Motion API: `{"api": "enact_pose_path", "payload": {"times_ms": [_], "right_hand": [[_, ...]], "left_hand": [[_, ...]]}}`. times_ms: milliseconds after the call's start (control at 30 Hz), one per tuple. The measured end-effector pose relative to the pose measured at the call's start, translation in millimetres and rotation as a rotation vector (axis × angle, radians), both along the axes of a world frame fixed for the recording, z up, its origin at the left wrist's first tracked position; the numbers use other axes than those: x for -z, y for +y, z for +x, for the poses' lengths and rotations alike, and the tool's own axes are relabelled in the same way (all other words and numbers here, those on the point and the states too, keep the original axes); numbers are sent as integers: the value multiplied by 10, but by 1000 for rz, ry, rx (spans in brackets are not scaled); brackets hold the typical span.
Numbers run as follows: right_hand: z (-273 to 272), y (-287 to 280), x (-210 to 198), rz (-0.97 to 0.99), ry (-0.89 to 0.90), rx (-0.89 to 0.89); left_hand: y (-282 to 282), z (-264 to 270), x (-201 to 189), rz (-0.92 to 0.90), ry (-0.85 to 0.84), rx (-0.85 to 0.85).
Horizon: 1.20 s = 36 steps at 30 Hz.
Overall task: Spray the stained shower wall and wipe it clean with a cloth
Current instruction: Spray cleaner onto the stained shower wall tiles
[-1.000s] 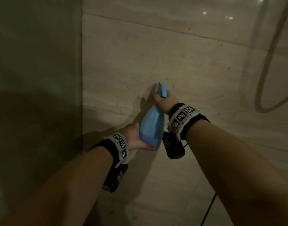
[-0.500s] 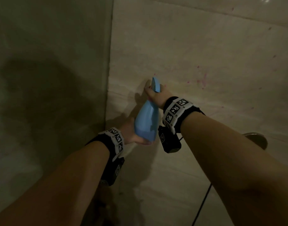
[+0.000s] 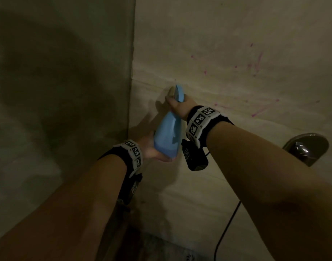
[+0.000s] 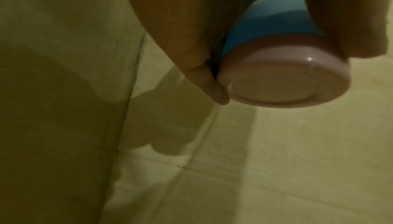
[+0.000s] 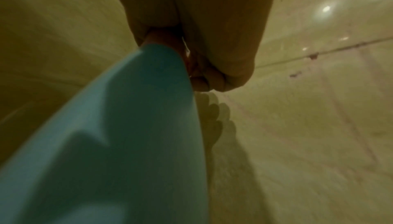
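Observation:
A blue spray bottle [image 3: 168, 135] is held up against the beige tiled shower wall [image 3: 227, 44], nozzle end up. My right hand [image 3: 177, 107] grips its neck and trigger head. My left hand [image 3: 152, 149] cups and grips the bottle's base, whose pale pink bottom [image 4: 282, 83] shows in the left wrist view between thumb and fingers. The blue bottle body [image 5: 119, 135] fills the lower left of the right wrist view under my curled right fingers [image 5: 212, 79]. Purple stains [image 3: 255, 63] dot the wall to the right of the bottle, with a streak [image 3: 263, 110] lower down. No cloth is in view.
A darker side wall [image 3: 58, 91] meets the stained wall in a corner left of the bottle. A round metal fixture [image 3: 306, 147] sticks out of the wall at the right. A black cable [image 3: 227, 228] hangs below my right arm. A floor drain [image 3: 189, 258] lies at the bottom.
The view has swung right and down: the corner and bottle shifted, the metal fixture came into sight and the hose loop left it. Both hands keep their hold on the bottle.

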State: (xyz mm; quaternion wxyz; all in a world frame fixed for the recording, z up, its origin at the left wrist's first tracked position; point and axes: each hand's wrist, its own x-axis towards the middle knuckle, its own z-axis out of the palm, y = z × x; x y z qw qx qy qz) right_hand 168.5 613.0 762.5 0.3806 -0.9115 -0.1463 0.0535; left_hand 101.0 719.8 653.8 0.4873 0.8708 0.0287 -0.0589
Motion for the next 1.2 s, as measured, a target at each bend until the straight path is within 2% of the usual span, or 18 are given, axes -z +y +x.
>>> {"api": "enact_pose_path", "payload": {"times_ms": [100, 200, 333, 433, 500, 600, 700, 1000, 1200], "right_hand": [[-23, -4, 123, 16, 14, 14], [-43, -24, 227, 16, 13, 33], [-26, -75, 306, 10, 28, 72], [-25, -101, 341, 65, 34, 105], [-19, -140, 367, 111, 32, 122], [-38, -255, 377, 154, 29, 160], [-38, -445, 343, 172, 17, 213], [49, -908, 155, 55, -3, 326], [6, -1118, 194, 127, -27, 377]], "left_hand": [[-55, -101, -7, -13, 31, 20], [-105, -137, 34, -161, 130, 54], [-30, 266, 580, -176, 146, 38], [-39, 345, 682, -148, 177, 29], [-125, 236, 518, -139, 167, 25], [-310, 52, 211, -25, 140, 32], [-489, 91, 145, -12, 98, 60], [-896, 305, 30, 107, 58, 187], [-1028, 355, 43, 143, 45, 220]]}}
